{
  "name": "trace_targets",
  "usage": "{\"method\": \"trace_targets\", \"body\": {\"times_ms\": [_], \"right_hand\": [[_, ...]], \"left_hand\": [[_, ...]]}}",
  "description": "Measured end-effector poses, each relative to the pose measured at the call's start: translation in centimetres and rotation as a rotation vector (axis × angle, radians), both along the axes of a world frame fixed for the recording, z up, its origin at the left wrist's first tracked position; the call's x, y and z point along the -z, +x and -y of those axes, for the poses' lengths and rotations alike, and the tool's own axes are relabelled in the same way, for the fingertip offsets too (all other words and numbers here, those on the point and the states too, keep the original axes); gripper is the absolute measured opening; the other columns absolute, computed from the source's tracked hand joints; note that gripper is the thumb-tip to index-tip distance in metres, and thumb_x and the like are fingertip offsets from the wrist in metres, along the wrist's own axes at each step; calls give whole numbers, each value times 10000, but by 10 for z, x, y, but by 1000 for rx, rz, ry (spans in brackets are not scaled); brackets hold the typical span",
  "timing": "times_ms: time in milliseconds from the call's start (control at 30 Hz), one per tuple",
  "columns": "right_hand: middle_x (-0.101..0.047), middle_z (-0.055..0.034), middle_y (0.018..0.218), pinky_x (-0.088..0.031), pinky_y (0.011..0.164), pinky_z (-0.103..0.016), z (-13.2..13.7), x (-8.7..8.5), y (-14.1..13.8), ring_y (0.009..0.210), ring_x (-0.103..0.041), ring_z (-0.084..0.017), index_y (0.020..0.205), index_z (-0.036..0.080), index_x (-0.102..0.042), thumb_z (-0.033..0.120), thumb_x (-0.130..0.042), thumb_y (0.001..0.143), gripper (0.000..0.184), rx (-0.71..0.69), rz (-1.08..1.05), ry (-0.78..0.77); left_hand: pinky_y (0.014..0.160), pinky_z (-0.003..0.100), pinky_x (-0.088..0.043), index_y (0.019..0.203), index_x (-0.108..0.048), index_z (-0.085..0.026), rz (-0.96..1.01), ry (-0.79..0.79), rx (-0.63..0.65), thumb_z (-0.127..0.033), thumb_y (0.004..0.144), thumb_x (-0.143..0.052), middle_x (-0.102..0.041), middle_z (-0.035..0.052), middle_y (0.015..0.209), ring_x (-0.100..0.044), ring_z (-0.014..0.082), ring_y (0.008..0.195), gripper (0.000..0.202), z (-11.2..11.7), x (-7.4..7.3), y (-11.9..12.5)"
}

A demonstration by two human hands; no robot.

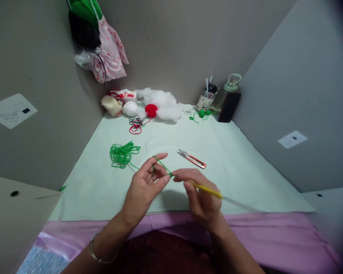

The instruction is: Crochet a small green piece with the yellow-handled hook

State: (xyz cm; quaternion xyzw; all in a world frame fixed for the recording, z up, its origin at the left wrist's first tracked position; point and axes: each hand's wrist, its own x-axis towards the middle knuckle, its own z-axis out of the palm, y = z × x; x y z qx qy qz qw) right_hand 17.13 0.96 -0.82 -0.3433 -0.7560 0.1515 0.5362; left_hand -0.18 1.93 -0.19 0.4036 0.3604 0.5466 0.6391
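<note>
My left hand [147, 182] pinches a small bit of green yarn between thumb and finger. A strand runs taut over its raised index finger and round the other fingers. From there the yarn trails to a loose green heap [121, 155] on the left of the table. Held like a pencil in my right hand [202, 198] is a crochet hook [208, 189] with a yellow handle. Its tip meets the green stitches at my left fingertips; the exact loop is too small to make out. Orange-handled thread snips [192, 158] lie just beyond my hands.
White stuffing [162, 101], a red ball [151, 110], a white ball [130, 109] and tangled yarn scraps [136, 125] lie at the back left. Small green pieces [202, 113], a pen cup [205, 101], a bottle [224, 93] and a dark phone [229, 107] are back right. Grey panels surround the table.
</note>
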Motion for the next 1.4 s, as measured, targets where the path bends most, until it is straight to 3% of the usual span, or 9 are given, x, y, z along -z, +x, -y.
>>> {"method": "trace_targets", "body": {"times_ms": [100, 167, 333, 433, 600, 767, 967, 1300, 1400], "right_hand": [[-752, -118, 1130, -648, 819, -337, 2, 6, -1, 1031, -741, -217, 1306, 228, -696, 74, -602, 982, 370, 127, 258, 248], [-736, -112, 1140, -650, 804, -336, 2, 8, -2, 1031, -736, -216, 1314, 251, -705, 74, -606, 978, 392, 169, 220, 286], [-729, -45, 926, -615, 708, -342, 1, 2, -6, 805, -690, -177, 1107, 259, -761, 126, -532, 1019, 278, 42, -293, -84], [-748, -36, 943, -609, 731, -339, -2, -2, -10, 820, -692, -170, 1038, 260, -774, 140, -561, 1016, 245, -35, -396, -182], [-762, -28, 979, -627, 735, -315, -1, 2, -14, 829, -712, -154, 1120, 273, -760, 98, -562, 1012, 286, 29, -277, -130], [-756, -78, 1141, -648, 774, -337, 1, 11, -8, 980, -738, -206, 1288, 286, -736, 74, -657, 946, 409, 153, 68, 188], [-722, -22, 871, -589, 680, -328, -2, 1, -6, 718, -659, -150, 1045, 267, -778, 137, -570, 1013, 247, 52, -412, -195], [-765, -46, 916, -596, 634, -302, -8, 1, -4, 691, -697, -151, 1007, 229, -763, 292, -576, 1043, 201, -175, -580, -452], [-773, -55, 930, -620, 654, -309, -5, -2, 0, 690, -716, -151, 1024, 213, -729, 256, -516, 1067, 222, -143, -499, -392]], "left_hand": [[799, 220, -485, 1323, -679, -219, 124, -86, 20, -229, 818, -863, -635, -25, 839, -582, 106, 786, 538, 2, -1, 4], [773, 218, -482, 1316, -692, -191, 238, -188, 102, -264, 813, -868, -632, -14, 833, -575, 102, 760, 538, 2, -1, 6], [747, 218, -470, 1239, -746, -155, 319, -257, 108, -203, 801, -848, -610, -4, 827, -550, 94, 734, 453, -2, -1, 5], [790, 239, -467, 1229, -760, -191, 243, -183, 90, -209, 801, -842, -622, -7, 828, -558, 103, 748, 436, 0, -1, 7], [845, 259, -465, 1202, -774, -217, 159, -108, 55, -248, 820, -846, -654, -4, 835, -579, 118, 789, 390, 4, 0, 12], [789, 232, -491, 1195, -781, -183, 310, -261, 87, -257, 775, -886, -668, 11, 837, -575, 111, 770, 439, 0, 1, 12], [746, 210, -501, 1065, -807, -135, 362, -325, 53, -202, 770, -861, -646, 21, 843, -564, 96, 742, 308, -3, 1, 8], [841, 277, -456, 1136, -819, -221, 179, -178, 130, -240, 821, -816, -647, 12, 887, -567, 127, 796, 315, 2, -3, 7], [853, 278, -448, 1141, -816, -227, 107, -134, 82, -244, 842, -800, -628, 0, 847, -565, 131, 798, 301, 1, -2, 5]]}}
